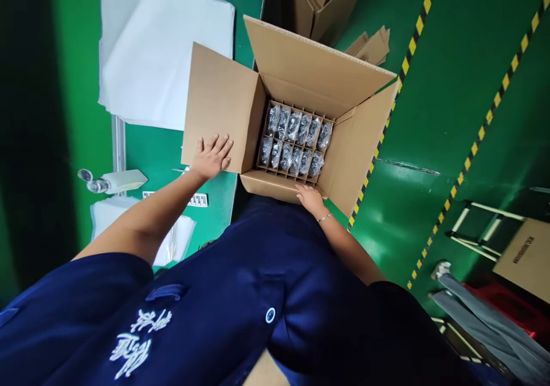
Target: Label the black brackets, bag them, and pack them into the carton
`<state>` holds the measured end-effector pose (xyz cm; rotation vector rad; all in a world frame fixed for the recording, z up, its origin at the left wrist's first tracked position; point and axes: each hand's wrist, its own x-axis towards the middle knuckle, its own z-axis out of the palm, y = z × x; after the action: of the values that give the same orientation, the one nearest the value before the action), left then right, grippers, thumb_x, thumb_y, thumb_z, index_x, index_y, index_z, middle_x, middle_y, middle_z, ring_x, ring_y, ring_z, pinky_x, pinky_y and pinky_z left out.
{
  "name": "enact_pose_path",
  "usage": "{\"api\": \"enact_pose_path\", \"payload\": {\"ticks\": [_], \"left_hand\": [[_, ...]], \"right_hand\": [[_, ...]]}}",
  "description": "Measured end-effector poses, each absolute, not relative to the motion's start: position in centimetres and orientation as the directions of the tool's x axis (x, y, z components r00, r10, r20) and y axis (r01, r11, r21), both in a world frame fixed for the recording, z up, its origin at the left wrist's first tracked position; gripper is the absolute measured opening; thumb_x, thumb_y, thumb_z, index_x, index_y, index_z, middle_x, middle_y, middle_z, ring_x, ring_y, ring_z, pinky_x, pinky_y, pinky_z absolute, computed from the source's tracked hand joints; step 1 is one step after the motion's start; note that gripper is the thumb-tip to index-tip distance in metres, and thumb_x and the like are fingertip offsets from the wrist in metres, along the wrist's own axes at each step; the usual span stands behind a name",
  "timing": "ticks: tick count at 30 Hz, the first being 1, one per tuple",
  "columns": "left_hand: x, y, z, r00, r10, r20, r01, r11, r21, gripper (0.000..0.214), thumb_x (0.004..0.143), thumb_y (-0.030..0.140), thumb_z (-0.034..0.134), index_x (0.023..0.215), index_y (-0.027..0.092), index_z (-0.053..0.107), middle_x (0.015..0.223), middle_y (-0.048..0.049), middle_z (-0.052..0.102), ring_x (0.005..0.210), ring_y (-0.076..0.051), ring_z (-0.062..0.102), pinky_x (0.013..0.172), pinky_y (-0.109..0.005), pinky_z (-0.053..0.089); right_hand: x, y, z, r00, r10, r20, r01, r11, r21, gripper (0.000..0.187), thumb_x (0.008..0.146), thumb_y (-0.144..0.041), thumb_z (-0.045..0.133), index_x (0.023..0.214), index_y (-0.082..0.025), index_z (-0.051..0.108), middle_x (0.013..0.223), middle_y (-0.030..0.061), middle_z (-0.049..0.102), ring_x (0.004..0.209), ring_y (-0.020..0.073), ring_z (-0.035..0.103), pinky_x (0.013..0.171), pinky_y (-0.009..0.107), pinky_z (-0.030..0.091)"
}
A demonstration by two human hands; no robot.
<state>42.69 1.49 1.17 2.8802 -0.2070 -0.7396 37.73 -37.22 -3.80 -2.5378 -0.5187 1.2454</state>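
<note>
In front of my body an open cardboard box stands with its flaps spread. Inside it, a cardboard divider splits the space into two rows of narrow cells. Clear plastic bags with dark parts fill these cells; the exact kind of part cannot be made out. My left hand lies flat with fingers spread on the left flap. Fingers stretched over the near edge of the box, my right hand rests there, holding nothing that I can see.
On the green table at left are white sheets, a clear bottle and more sheets. Behind the box, another carton holds folded cardboard. Striped tape crosses the floor. A person's legs show at right.
</note>
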Motion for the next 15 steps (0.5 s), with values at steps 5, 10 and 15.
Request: {"api": "enact_pose_path", "payload": {"ticks": [5,10,15], "left_hand": [[42.7,0.3,1.4,0.872,-0.118,-0.476,-0.046,-0.986,0.16,0.064,0.096,0.04,0.028,0.156,0.019,0.028,0.165,-0.0127,0.021,0.152,-0.037,0.013,0.117,-0.068,0.0],[42.6,-0.5,1.0,0.869,-0.077,-0.489,-0.021,-0.993,0.119,0.067,0.096,0.045,0.027,0.157,0.019,0.025,0.165,-0.0138,0.018,0.153,-0.038,0.011,0.118,-0.067,-0.001],[42.6,-0.7,0.4,0.866,-0.041,-0.499,0.015,-0.994,0.107,0.066,0.097,0.045,0.028,0.158,0.019,0.025,0.165,-0.0149,0.016,0.153,-0.038,0.008,0.117,-0.068,-0.002]], "right_hand": [[37.3,-39.6,-3.8,0.582,0.406,-0.705,0.195,-0.911,-0.364,0.047,0.097,-0.027,0.051,0.143,-0.019,0.049,0.135,0.0133,0.06,0.122,0.0277,0.055,0.106,0.04,0.041],[37.2,-40.1,-4.1,0.58,0.419,-0.699,0.215,-0.906,-0.365,0.046,0.097,-0.028,0.051,0.143,-0.02,0.05,0.133,0.0136,0.061,0.12,0.0274,0.056,0.103,0.04,0.042],[37.5,-40.1,-4.0,0.557,0.45,-0.698,0.24,-0.892,-0.384,0.046,0.098,-0.028,0.051,0.144,-0.021,0.048,0.133,0.0127,0.06,0.118,0.0256,0.056,0.098,0.035,0.046]]}}
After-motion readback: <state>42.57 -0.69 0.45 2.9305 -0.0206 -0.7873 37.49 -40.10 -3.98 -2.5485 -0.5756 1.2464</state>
